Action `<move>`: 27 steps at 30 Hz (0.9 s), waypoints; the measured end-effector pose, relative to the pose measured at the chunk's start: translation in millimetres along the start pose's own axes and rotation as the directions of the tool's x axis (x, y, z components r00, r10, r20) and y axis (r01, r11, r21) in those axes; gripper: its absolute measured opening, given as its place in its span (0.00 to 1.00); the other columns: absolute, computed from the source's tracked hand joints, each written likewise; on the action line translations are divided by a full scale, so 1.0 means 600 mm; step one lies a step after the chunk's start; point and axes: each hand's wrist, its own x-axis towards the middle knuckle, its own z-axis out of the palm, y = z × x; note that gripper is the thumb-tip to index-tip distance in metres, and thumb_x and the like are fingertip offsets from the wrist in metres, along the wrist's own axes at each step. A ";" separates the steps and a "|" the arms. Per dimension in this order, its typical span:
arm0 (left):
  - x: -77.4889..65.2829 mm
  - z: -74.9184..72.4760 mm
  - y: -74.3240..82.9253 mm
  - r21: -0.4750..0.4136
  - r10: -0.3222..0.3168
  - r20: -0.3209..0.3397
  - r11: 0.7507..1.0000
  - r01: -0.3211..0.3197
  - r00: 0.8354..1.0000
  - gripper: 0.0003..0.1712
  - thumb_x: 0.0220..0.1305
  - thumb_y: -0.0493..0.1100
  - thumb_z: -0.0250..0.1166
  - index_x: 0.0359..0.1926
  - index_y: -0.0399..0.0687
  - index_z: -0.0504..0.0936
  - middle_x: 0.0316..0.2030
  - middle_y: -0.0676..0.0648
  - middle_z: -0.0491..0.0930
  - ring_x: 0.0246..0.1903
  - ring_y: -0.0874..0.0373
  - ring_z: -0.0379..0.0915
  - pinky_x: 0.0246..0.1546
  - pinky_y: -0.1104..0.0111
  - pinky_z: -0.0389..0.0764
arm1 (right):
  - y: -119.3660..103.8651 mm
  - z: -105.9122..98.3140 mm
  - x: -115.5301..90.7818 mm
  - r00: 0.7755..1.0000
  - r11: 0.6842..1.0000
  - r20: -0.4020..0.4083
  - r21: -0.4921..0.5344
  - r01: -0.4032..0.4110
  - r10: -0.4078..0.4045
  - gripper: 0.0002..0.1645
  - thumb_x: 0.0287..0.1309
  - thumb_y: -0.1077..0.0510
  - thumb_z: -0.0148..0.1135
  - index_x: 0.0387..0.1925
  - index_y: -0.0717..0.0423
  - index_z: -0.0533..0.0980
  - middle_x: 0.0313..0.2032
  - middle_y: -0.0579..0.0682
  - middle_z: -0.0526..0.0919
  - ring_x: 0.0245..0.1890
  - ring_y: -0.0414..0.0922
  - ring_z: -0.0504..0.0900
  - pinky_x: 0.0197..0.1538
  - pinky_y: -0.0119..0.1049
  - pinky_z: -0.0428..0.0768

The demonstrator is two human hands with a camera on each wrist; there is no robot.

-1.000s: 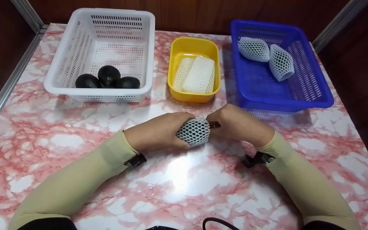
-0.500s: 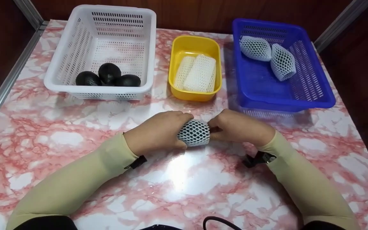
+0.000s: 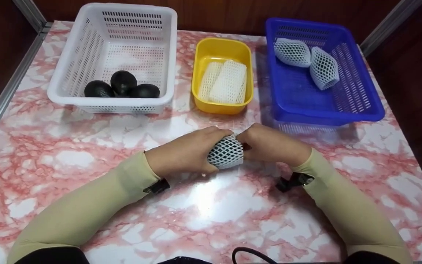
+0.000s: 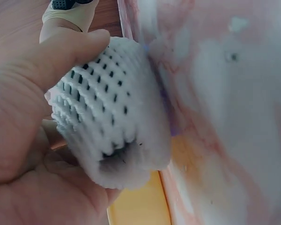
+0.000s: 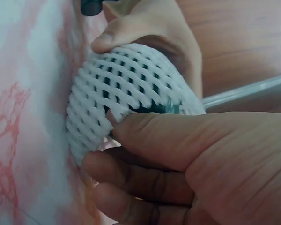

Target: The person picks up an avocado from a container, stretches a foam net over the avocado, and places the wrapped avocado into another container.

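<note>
A dark avocado inside a white foam net sleeve (image 3: pixel 226 152) is held low over the table's middle. My left hand (image 3: pixel 187 151) grips it from the left, thumb and fingers round the net, as the left wrist view also shows. My right hand (image 3: pixel 275 145) is at the sleeve's right end. In the right wrist view its thumb (image 5: pixel 140 133) pinches the net's open rim, where a bit of dark green skin shows; the other fingers are curled below. The fruit is mostly hidden by the foam net (image 4: pixel 107 108).
Behind stand a white basket (image 3: pixel 112 99) with three dark avocados (image 3: pixel 123 82), a yellow bin (image 3: pixel 224 108) holding flat foam nets (image 3: pixel 228 81), and a blue basket (image 3: pixel 324 115) with two netted avocados (image 3: pixel 324 68). A black cable (image 3: pixel 249 250) lies at the front edge.
My left hand and the netted avocado have shifted slightly right, and the sleeve has turned a little. My right hand stays at the sleeve's end. The baskets' contents look the same.
</note>
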 end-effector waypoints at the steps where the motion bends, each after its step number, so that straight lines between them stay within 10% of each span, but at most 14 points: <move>1: 0.000 0.000 0.000 0.008 -0.001 0.006 1.000 0.001 1.000 0.53 0.51 0.47 0.79 0.75 0.50 0.63 0.61 0.46 0.75 0.58 0.55 0.74 0.64 0.60 0.77 | 0.000 0.000 0.000 1.000 1.000 0.007 -0.008 -0.006 0.006 0.04 0.55 0.62 0.74 0.31 0.55 0.84 0.26 0.46 0.86 0.24 0.38 0.78 0.33 0.34 0.81; 8: -0.009 -0.022 -0.002 0.070 -0.116 0.065 0.991 0.111 0.991 0.66 0.49 0.58 0.82 0.81 0.47 0.53 0.76 0.41 0.63 0.73 0.47 0.64 0.76 0.55 0.65 | 0.006 -0.013 -0.009 0.998 0.997 -0.035 -0.059 0.059 -0.061 0.06 0.60 0.56 0.72 0.31 0.54 0.85 0.25 0.44 0.85 0.24 0.37 0.77 0.32 0.33 0.80; 13: -0.015 -0.030 -0.003 0.137 -0.199 0.057 0.972 0.190 0.978 0.56 0.52 0.61 0.78 0.76 0.48 0.62 0.67 0.44 0.74 0.65 0.49 0.73 0.70 0.54 0.73 | 0.009 -0.019 -0.014 0.993 0.994 -0.082 -0.070 0.081 -0.087 0.06 0.60 0.56 0.71 0.28 0.51 0.85 0.23 0.42 0.83 0.22 0.36 0.76 0.29 0.31 0.77; 27: -0.001 -0.008 -0.008 0.068 -0.124 -0.015 0.990 0.125 0.992 0.49 0.55 0.56 0.77 0.73 0.50 0.66 0.61 0.48 0.77 0.56 0.55 0.75 0.62 0.57 0.77 | 0.010 -0.007 -0.005 0.996 0.996 -0.057 -0.066 0.061 -0.065 0.09 0.51 0.66 0.69 0.21 0.55 0.79 0.18 0.43 0.76 0.19 0.36 0.69 0.24 0.30 0.68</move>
